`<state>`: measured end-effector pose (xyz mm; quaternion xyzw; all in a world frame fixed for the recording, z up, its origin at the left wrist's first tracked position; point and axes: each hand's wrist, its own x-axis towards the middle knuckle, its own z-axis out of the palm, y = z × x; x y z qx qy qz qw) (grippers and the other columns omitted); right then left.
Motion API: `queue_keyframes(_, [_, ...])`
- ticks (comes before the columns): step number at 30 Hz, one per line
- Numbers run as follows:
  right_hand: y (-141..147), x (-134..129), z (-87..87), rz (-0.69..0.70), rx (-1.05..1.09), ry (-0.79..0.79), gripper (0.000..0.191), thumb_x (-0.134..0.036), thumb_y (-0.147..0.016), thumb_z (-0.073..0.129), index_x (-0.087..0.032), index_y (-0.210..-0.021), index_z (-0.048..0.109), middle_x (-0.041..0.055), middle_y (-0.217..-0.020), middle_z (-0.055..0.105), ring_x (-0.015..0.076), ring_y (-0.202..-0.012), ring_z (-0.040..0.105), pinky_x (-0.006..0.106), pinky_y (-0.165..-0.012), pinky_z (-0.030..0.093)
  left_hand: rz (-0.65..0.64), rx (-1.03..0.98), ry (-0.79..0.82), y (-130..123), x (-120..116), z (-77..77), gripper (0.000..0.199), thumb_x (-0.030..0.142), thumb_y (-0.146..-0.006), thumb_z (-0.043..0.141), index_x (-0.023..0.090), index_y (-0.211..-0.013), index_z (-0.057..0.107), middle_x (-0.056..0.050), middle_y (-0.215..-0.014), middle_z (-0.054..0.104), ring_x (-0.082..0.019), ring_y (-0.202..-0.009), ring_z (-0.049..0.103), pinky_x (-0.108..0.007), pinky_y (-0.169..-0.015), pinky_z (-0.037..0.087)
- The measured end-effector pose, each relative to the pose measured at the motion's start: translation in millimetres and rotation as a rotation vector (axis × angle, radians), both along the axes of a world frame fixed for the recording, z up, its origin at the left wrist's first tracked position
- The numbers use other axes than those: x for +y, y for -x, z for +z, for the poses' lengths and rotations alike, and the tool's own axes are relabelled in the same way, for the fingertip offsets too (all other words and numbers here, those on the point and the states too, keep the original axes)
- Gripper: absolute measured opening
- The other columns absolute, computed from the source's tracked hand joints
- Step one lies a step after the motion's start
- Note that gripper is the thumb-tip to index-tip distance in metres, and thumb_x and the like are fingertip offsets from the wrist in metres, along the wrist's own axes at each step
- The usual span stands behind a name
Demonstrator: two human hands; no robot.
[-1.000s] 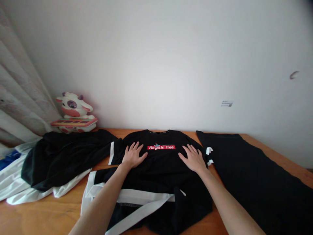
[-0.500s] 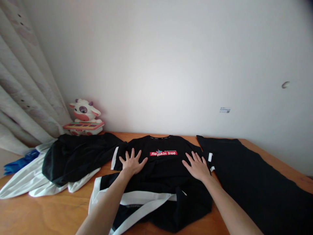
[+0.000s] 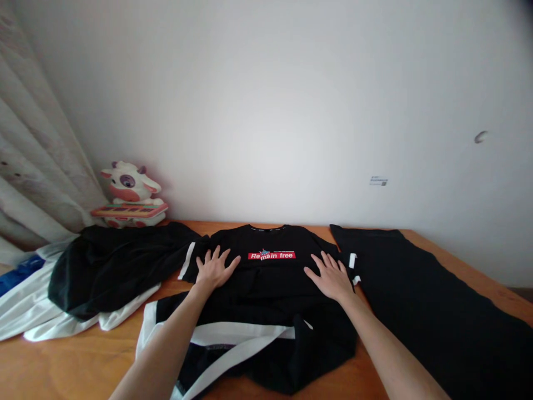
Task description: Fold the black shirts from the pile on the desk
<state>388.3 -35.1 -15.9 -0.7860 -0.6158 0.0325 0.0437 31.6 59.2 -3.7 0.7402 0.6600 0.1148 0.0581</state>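
A black T-shirt [image 3: 270, 283] with a red "Remain free" print lies face up on the wooden table, its collar toward the wall. White trim edges its sleeves, and its lower part is bunched up with white bands showing. My left hand [image 3: 214, 269] rests flat near the left sleeve, fingers spread. Over by the right sleeve, my right hand [image 3: 331, 276] lies on the cloth with its fingers apart. Neither hand grips anything.
Black and white clothes [image 3: 112, 266] are heaped at the left, beside a blue cloth [image 3: 19, 273]. A cow toy with a keyboard [image 3: 130, 210] stands against the wall near a curtain [image 3: 41, 144]. Black fabric [image 3: 428, 300] covers much of the wooden table's [image 3: 83, 364] right side.
The whole view has shifted slightly, so things appear a little farther left and higher. Both hands stay spread on the shirt, with the left fingers slightly closer together.
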Motion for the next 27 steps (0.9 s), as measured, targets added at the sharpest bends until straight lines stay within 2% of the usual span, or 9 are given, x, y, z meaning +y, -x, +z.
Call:
queue_keyframes(5, [0.2, -0.6, -0.9, -0.003, -0.004, -0.011, 0.074, -0.067, -0.098, 0.030, -0.025, -0.158, 0.034, 0.0115, -0.167, 0.024, 0.0280, -0.154, 0.020, 0.049, -0.122, 0.012, -0.173, -0.089, -0.277, -3.3, -22.5, 13.2, 0.047, 0.039, -0.096, 0.047, 0.016, -0.136, 0.057, -0.016, -0.153, 0.048, -0.032, -0.141, 0.043, -0.051, -0.118, 0.032])
queue_keyframes(7, [0.2, -1.0, -0.9, 0.000, -0.003, -0.019, 0.073, -0.067, -0.098, 0.031, -0.024, -0.157, 0.035, 0.0120, -0.166, 0.026, 0.0281, -0.153, 0.021, 0.049, -0.122, 0.014, -0.259, -0.146, -0.253, -7.2, -41.1, 24.7, 0.038, 0.033, -0.094, 0.049, 0.019, -0.127, 0.062, -0.013, -0.143, 0.056, -0.028, -0.129, 0.056, -0.043, -0.110, 0.043])
queue_keyframes(10, [-0.9, -1.8, -2.2, 0.016, -0.002, -0.040, 0.073, -0.067, -0.098, 0.031, -0.023, -0.156, 0.037, 0.0130, -0.166, 0.028, 0.0288, -0.153, 0.023, 0.049, -0.121, 0.014, -0.331, -0.214, -0.060, -12.0, -79.7, 44.1, 0.033, 0.039, -0.096, 0.047, 0.021, -0.116, 0.067, -0.009, -0.121, 0.069, -0.024, -0.108, 0.068, -0.036, -0.095, 0.051])
queue_keyframes(12, [-2.3, -2.8, -4.2, 0.030, -0.003, -0.059, 0.073, -0.067, -0.098, 0.031, -0.023, -0.155, 0.039, 0.0135, -0.165, 0.030, 0.0293, -0.152, 0.024, 0.049, -0.121, 0.015, -0.371, -0.187, 0.086, -12.6, -106.6, 55.6, 0.039, 0.047, -0.095, 0.049, 0.021, -0.117, 0.069, -0.010, -0.117, 0.071, -0.026, -0.108, 0.068, -0.037, -0.096, 0.050])
queue_keyframes(15, [-3.7, -5.7, -7.0, 0.058, -0.028, -0.133, 0.068, -0.062, -0.098, 0.036, -0.018, -0.149, 0.047, 0.0152, -0.159, 0.039, 0.0297, -0.148, 0.032, 0.047, -0.119, 0.021, -0.422, -0.103, 0.200, -10.4, -136.2, 68.2, 0.059, 0.060, -0.089, 0.056, 0.020, -0.131, 0.065, -0.014, -0.134, 0.065, -0.033, -0.125, 0.059, -0.046, -0.107, 0.043])
queue_keyframes(18, [-1.1, -9.5, -5.0, 0.090, -0.075, -0.251, 0.053, -0.054, -0.098, 0.043, -0.017, -0.132, 0.061, 0.0151, -0.139, 0.057, 0.0301, -0.130, 0.050, 0.044, -0.108, 0.034, -0.440, -0.084, 0.228, -9.1, -147.5, 74.0, 0.086, 0.073, -0.070, 0.072, 0.022, -0.138, 0.061, -0.015, -0.150, 0.052, -0.038, -0.139, 0.045, -0.050, -0.115, 0.034])
queue_keyframes(20, [3.6, -11.9, 0.2, 0.103, -0.096, -0.267, 0.042, -0.047, -0.099, 0.043, -0.018, -0.121, 0.065, 0.0135, -0.125, 0.063, 0.0297, -0.117, 0.057, 0.043, -0.098, 0.040, -0.470, -0.068, 0.237, -10.6, -147.7, 74.4, 0.095, 0.070, -0.056, 0.083, 0.024, -0.137, 0.063, -0.015, -0.154, 0.048, -0.039, -0.143, 0.039, -0.050, -0.118, 0.030])
queue_keyframes(24, [17.4, -18.5, 16.4, 0.112, -0.092, -0.124, 0.038, -0.032, -0.102, 0.037, -0.016, -0.126, 0.062, 0.0162, -0.127, 0.061, 0.0309, -0.117, 0.058, 0.042, -0.091, 0.044, -0.488, -0.011, 0.228, -19.1, -146.8, 75.2, 0.071, 0.054, -0.061, 0.088, 0.023, -0.122, 0.073, -0.016, -0.146, 0.055, -0.037, -0.136, 0.048, -0.049, -0.115, 0.036])
queue_keyframes(27, [29.5, -33.6, 29.6, 0.134, -0.049, -0.015, 0.038, -0.035, -0.098, 0.046, -0.016, -0.127, 0.063, 0.0178, -0.130, 0.060, 0.0315, -0.116, 0.062, 0.039, -0.087, 0.048, -0.502, 0.019, 0.199, -25.4, -152.2, 82.1, 0.057, 0.047, -0.064, 0.087, 0.024, -0.115, 0.076, -0.015, -0.144, 0.057, -0.036, -0.136, 0.048, -0.048, -0.113, 0.039])
